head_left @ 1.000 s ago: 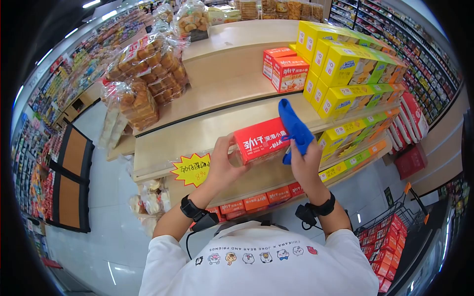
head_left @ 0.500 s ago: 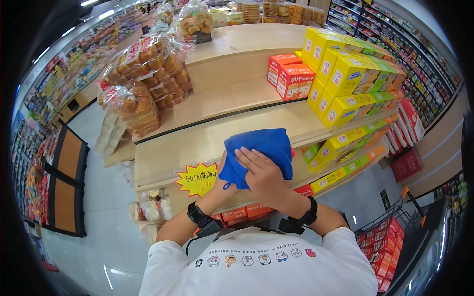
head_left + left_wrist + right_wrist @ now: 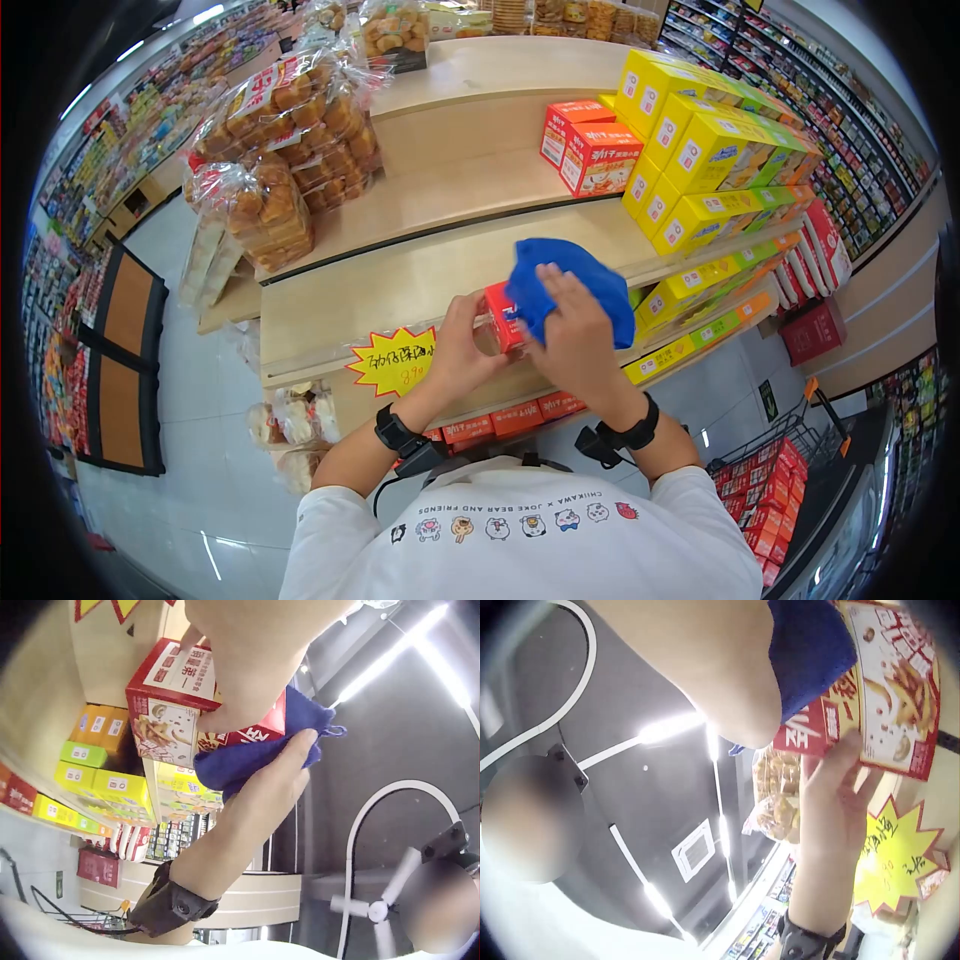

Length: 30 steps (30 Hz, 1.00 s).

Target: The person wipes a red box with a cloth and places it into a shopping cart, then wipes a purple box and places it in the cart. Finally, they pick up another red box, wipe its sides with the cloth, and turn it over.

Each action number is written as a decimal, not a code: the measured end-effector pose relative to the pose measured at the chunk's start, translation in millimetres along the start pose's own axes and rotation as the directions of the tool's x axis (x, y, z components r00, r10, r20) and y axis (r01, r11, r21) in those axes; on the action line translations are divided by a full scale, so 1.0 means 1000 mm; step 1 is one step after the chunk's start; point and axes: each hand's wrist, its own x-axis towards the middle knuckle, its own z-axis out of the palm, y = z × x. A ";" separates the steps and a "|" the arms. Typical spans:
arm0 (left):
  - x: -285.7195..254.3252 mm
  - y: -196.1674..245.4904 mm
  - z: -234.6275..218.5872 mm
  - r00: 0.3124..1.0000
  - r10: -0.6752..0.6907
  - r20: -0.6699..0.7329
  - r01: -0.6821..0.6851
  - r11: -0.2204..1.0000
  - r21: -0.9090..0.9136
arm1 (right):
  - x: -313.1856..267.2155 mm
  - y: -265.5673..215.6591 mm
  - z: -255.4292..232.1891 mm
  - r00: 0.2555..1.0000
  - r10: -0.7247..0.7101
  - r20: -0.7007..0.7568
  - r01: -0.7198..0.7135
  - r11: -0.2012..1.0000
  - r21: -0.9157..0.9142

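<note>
My left hand [image 3: 465,345] grips the near left end of a red snack box [image 3: 503,315], which is held over the shelf's front edge. A blue cloth [image 3: 600,285] covers the box's right part. My right hand [image 3: 578,345] lies over the cloth, fingers across its top and thumb along the near side, holding it against the box. In the left wrist view the box [image 3: 166,729] shows a printed food picture on its end face, and the cloth [image 3: 251,763] wraps its far part. The right wrist view shows the left fingers below the box [image 3: 900,697].
Two red boxes [image 3: 600,155] stand on the upper shelf beside stacked yellow boxes [image 3: 705,150]. Bagged bread [image 3: 300,125] sits at the left. A yellow starburst price sign [image 3: 393,362] hangs at the shelf front. A cart of red boxes [image 3: 755,505] is at the lower right.
My right hand first held the cloth at the box's right end, then spread it over the top, covering the box. Now hand and cloth have shifted right, baring the box's left part.
</note>
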 end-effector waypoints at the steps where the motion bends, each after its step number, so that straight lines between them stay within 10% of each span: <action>1: -0.001 -0.001 0.001 0.999 -0.034 0.004 0.034 0.999 -0.035 | -0.001 -0.005 0.004 0.999 -0.041 0.013 0.040 0.999 0.030; 5: 0.002 -0.012 -0.004 0.970 0.240 0.030 -0.242 0.957 0.161 | 0.001 -0.021 0.011 0.989 -0.140 0.039 0.136 0.987 0.090; 9: -0.001 -0.010 0.000 0.998 -0.005 0.061 0.005 1.000 0.009 | -0.002 -0.012 0.010 0.996 -0.092 -0.004 0.092 0.989 0.114; 18: -0.003 0.000 0.002 0.999 0.037 0.024 -0.038 0.998 0.058 | -0.015 0.031 -0.003 0.987 0.138 -0.080 -0.126 0.983 0.135; 21: -0.004 0.001 0.003 1.000 0.020 0.012 -0.021 0.997 0.069 | -0.025 0.039 0.008 0.899 0.427 -0.098 -0.287 0.742 0.606; 27: -0.012 0.007 0.005 1.000 0.021 -0.006 -0.021 0.999 0.043 | -0.062 0.049 0.031 0.714 0.689 0.125 -0.387 0.239 0.891; 30: -0.011 0.019 0.003 0.999 0.026 -0.026 -0.029 0.990 -0.136 | -0.064 0.047 0.017 0.795 0.596 0.117 -0.345 0.285 0.894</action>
